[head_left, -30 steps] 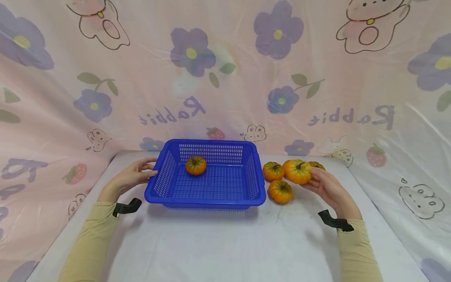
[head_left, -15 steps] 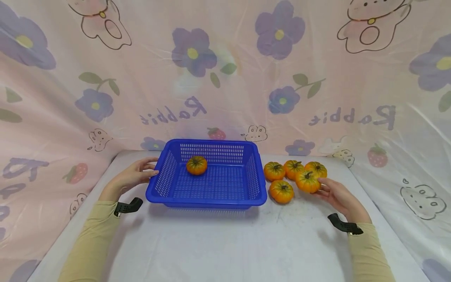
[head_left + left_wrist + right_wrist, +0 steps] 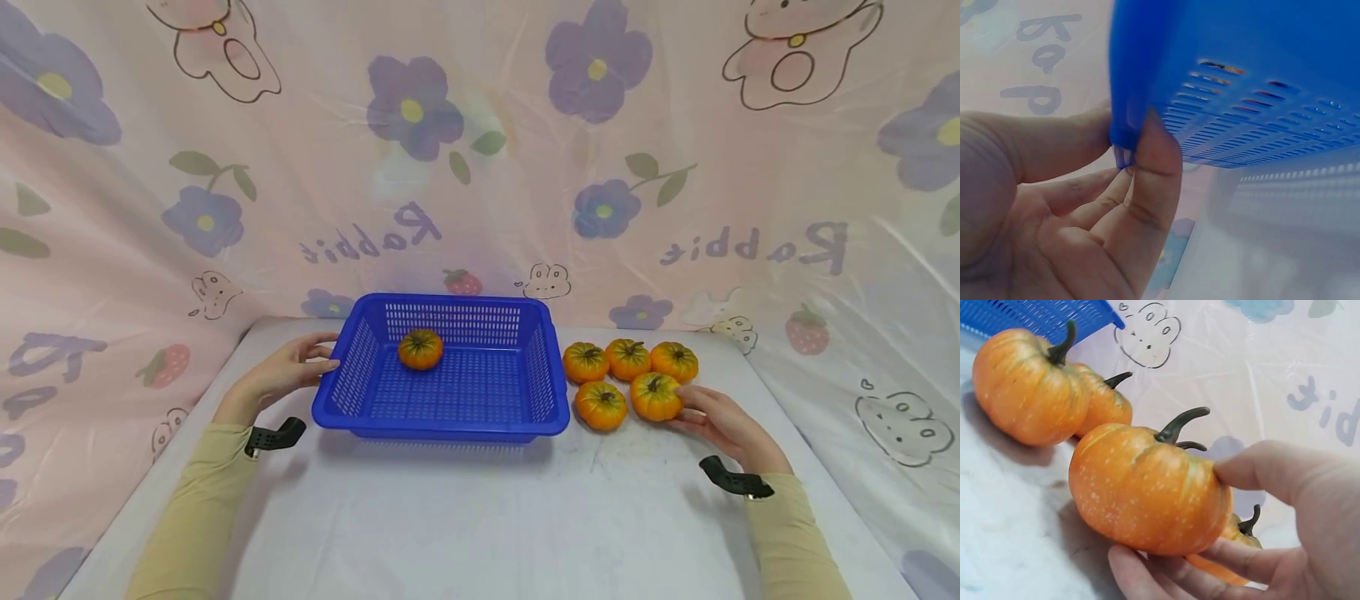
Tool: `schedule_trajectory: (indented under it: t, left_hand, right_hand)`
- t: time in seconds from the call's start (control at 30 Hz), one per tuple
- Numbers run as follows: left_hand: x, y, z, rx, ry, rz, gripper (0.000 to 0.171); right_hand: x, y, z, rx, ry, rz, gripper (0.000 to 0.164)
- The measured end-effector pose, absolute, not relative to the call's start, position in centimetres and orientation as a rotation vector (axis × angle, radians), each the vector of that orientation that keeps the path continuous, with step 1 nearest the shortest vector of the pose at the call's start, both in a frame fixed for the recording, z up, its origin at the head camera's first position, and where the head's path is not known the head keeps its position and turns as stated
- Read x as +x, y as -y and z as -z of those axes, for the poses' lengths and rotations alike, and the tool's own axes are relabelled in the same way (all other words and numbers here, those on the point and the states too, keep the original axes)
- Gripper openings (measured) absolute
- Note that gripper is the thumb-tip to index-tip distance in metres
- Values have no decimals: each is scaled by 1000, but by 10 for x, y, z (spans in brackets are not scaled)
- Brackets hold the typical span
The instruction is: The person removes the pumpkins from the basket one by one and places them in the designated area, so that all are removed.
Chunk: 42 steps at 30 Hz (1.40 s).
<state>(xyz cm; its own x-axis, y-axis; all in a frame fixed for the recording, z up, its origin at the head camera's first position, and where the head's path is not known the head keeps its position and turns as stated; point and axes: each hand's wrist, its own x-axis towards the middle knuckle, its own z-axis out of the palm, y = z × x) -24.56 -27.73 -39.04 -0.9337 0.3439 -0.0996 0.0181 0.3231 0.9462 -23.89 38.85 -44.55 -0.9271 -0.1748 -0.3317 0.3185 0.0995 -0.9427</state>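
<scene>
My left hand [image 3: 276, 377] pinches the left rim of a blue plastic basket [image 3: 442, 430]; in the left wrist view the thumb and a curled finger [image 3: 1157, 181] close on that rim. One small orange pumpkin [image 3: 420, 350] sits inside, toward the back left. To the basket's right, my right hand [image 3: 726, 423] grips another pumpkin [image 3: 656, 397] by its right side. The right wrist view shows the thumb near the dark stem and fingers [image 3: 1132, 575] beneath this pumpkin. Whether it touches the table cannot be made out.
Close by are the front pumpkin [image 3: 601, 406] and a back row of pumpkins: left [image 3: 586, 362], middle [image 3: 628, 359] and right [image 3: 674, 362]. A white table [image 3: 480, 517] supports everything. Printed cloth [image 3: 510, 192] hangs behind and at both sides.
My right hand has brought its pumpkin toward me, to the right and down, from over the back row to beside the front pumpkin. The left hand stays on the basket rim.
</scene>
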Motion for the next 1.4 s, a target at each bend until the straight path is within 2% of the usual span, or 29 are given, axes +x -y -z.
schedule_trajectory:
  t: [0.23, 0.73, 1.17, 1.4]
  left_hand:
    - [-243, 277, 388, 330, -2285, -1664, 66]
    - [-244, 277, 391, 322, -2300, -1659, 67]
    - [-246, 279, 391, 333, -2307, -1661, 66]
    - [-247, 278, 391, 330, -2303, -1648, 66]
  right_hand:
    - [-239, -387, 450, 100, -2111, 1809, 68]
    - [-238, -390, 449, 70, -2230, 1714, 66]
    - [-238, -389, 389, -128, -2431, 1597, 66]
    - [-243, -369, 358, -356, -2442, 1596, 54]
